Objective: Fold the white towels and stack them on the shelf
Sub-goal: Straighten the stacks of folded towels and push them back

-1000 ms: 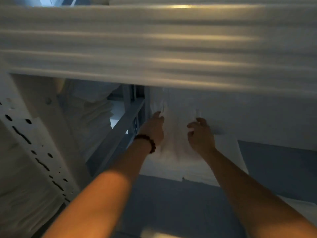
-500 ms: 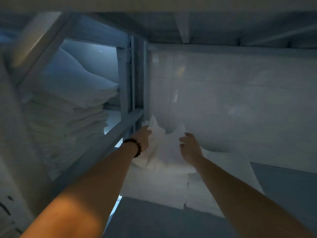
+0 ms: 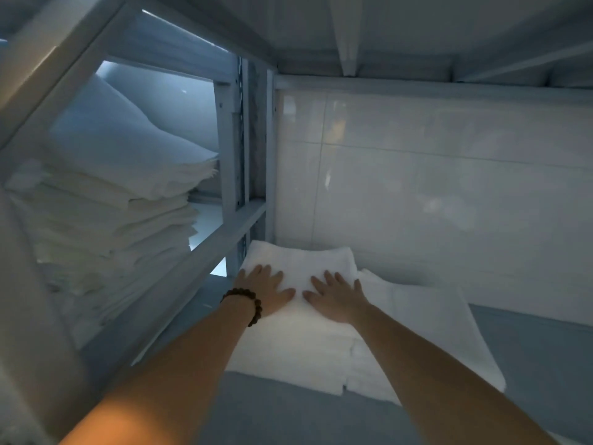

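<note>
A folded white towel (image 3: 301,261) lies on top of a low stack at the back left corner of the grey shelf (image 3: 529,364). My left hand (image 3: 264,289), with a dark bead bracelet on its wrist, presses flat on the towel's left part, fingers straight and spread. Beside it, my right hand (image 3: 338,298) lies flat on the same towel, fingers straight. A second low stack of white towels (image 3: 430,319) sits right next to it on the right.
A grey metal frame post and crossbar (image 3: 239,187) bound the shelf on the left. Beyond it stands a tall pile of folded white linen (image 3: 112,226). A white tiled wall (image 3: 433,187) closes the back. The shelf above (image 3: 417,33) hangs low overhead.
Both hands held a crumpled towel up by its edge; now it lies flat on the stack and the hands have let go and press down on it. The camera has moved in under the upper shelf.
</note>
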The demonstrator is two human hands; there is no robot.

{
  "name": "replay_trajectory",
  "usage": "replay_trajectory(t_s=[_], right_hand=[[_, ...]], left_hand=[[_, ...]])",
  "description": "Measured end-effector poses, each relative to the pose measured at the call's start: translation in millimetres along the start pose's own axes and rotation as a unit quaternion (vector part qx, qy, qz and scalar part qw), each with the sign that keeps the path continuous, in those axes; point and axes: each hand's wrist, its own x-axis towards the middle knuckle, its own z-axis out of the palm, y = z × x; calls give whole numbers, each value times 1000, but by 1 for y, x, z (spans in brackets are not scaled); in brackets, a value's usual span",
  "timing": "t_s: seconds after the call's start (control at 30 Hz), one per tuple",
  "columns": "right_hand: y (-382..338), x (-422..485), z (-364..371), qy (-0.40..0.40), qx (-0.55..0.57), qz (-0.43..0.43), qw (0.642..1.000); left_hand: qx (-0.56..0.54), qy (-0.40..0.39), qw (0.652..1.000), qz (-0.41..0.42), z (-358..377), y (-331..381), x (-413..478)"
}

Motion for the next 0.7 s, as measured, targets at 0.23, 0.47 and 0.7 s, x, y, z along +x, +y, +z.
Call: replay_trajectory(t_s=[0.23, 0.47, 0.7], right_hand=[[-6, -25, -2, 12, 7, 19, 1000], [-21, -93, -10, 88, 228, 22, 969], [-22, -169, 13, 136, 178, 40, 974]], left_hand=[[-35, 6, 999, -38, -1, 8, -28], [-188, 29, 981, -44, -22, 35, -100], [-188, 19, 982, -7, -26, 68, -176]])
